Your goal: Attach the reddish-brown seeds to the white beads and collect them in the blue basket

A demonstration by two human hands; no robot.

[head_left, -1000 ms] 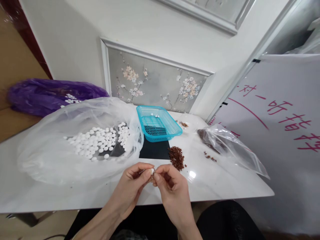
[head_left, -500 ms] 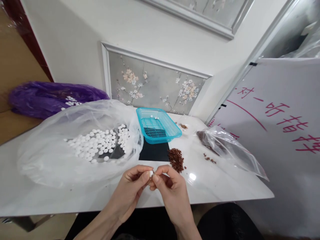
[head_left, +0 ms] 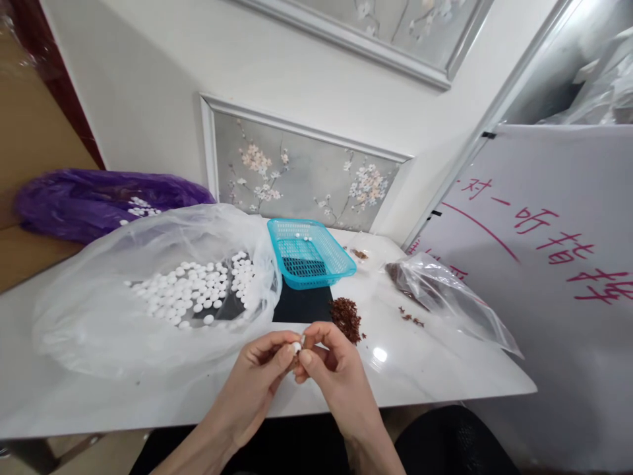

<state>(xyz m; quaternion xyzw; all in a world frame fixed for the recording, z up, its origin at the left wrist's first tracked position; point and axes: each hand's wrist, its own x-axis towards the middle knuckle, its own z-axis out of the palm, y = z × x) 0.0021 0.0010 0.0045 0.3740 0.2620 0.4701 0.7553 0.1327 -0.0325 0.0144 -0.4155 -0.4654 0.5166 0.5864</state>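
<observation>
My left hand (head_left: 262,379) and my right hand (head_left: 336,379) meet over the near edge of the white table (head_left: 445,369). Both pinch one small white round piece (head_left: 297,347) between their fingertips. A heap of red-brown bits (head_left: 346,316) lies just beyond my right hand. To the left, a clear plastic bag (head_left: 123,330) lies open and holds many white round pieces (head_left: 192,293). A blue mesh basket (head_left: 309,252) stands further back with a few white pieces in it.
A clear zip bag (head_left: 450,297) with dark bits lies at the right, loose bits beside it. A purple bag (head_left: 99,201) lies at the back left. A black mat (head_left: 301,307) sits under the basket. A white board with red writing (head_left: 544,264) leans at the right.
Both hands keep pinching the white piece; the fingers have shifted slightly. The view has tilted a little, so everything sits slightly lower in the picture.
</observation>
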